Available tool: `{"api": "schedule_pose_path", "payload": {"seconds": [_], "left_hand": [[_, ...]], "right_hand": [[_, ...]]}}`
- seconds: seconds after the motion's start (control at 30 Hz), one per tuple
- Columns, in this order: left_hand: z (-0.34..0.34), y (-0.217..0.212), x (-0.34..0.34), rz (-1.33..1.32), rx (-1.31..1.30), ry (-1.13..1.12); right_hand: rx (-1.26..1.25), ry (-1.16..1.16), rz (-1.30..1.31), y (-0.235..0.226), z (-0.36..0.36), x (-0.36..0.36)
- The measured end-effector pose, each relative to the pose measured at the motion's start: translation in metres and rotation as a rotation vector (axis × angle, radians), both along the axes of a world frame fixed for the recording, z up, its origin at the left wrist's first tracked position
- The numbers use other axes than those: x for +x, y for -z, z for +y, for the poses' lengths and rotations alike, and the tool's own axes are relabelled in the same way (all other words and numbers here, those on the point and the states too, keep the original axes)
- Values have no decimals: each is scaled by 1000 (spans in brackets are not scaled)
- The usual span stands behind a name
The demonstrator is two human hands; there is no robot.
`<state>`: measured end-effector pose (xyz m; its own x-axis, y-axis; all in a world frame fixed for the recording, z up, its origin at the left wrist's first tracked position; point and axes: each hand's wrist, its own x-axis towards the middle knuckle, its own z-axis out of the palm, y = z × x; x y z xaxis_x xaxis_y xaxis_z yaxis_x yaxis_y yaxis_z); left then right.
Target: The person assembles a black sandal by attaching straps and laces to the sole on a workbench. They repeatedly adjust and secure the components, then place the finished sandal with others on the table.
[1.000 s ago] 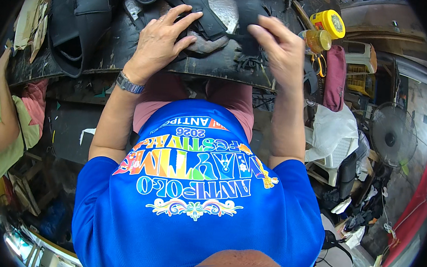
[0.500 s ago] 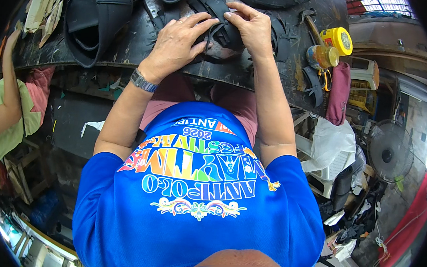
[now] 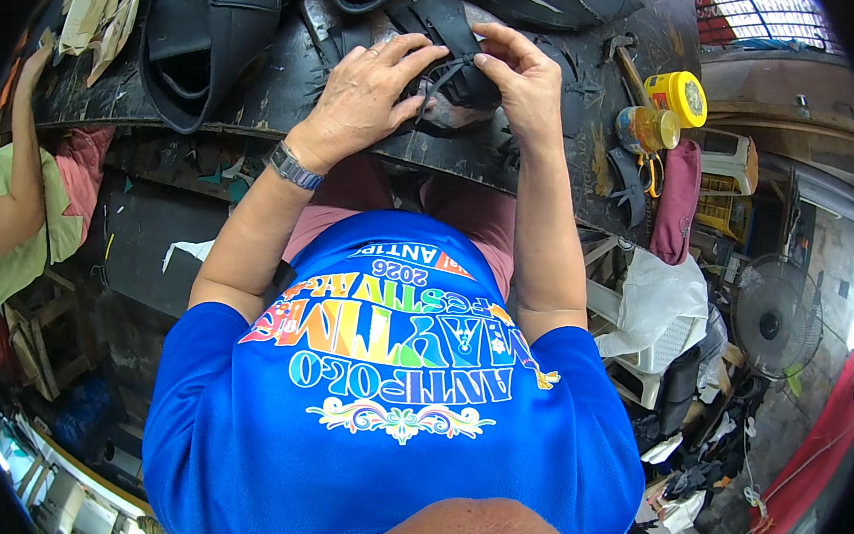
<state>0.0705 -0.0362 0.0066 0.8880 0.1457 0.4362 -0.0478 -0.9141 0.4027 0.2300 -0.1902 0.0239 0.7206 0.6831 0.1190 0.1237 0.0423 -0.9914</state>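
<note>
In the upper middle of the frame, the left hand (image 3: pixel 360 96) and the right hand (image 3: pixel 524 82) both pinch a black strap piece (image 3: pixel 455 43) on the dark workbench (image 3: pixel 258 113). The work seems unfinished; possibly a thin cord hangs between the fingers.

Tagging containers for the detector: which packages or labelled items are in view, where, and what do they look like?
Yellow round tub: right end of the dark workbench, yellow lid, lying tilted.
Small jar: just below-left of the tub, yellowish, clear-sided.
Yellow crate: beyond the bench's right edge, boxy, slatted.
No screens or signs visible.
</note>
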Motion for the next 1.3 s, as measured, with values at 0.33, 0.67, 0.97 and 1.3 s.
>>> {"api": "schedule_pose_path", "payload": {"seconds": [0.33, 0.67, 0.97, 1.3], "left_hand": [[23, 1, -8, -118, -697, 110], [43, 15, -23, -417, -1344, 106], [12, -12, -27, -440, -1165, 262], [4, -2, -5, -198, -763, 41]], "right_hand": [[333, -57, 72, -35, 13, -60], [-18, -31, -304, 16, 61, -92], [-38, 24, -418, 17, 60, -90], [-161, 283, -900, -13, 12, -67]]}}
